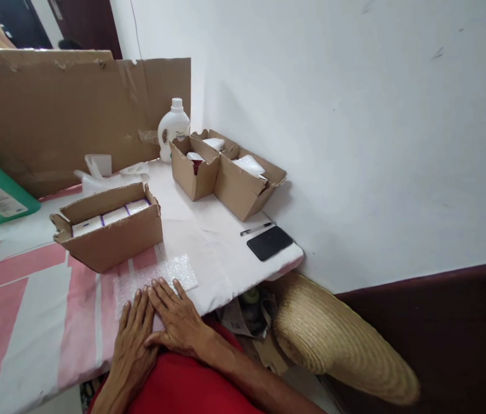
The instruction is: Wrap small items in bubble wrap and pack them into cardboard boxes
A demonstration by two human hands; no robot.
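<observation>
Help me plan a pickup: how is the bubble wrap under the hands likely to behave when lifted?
The bubble wrap is probably floppy, as it looks thin and partly see-through. It should be light for its size, judging by its bubbly plastic. Lying flat on the cloth, it seems unlikely to roll or tip.

Table under pink-and-white cloth (pixel 39 322) is carrying 1 clear bubble-wrap sheet (pixel 182 271), lying flat; 4 open brown cardboard boxes (pixel 117 241), 3 clustering by the wall; 1 slim clear-and-black pen (pixel 255 229) beside 1 flat black rectangular phone (pixel 270 242); 1 white plastic jug (pixel 175 123), standing.
</observation>
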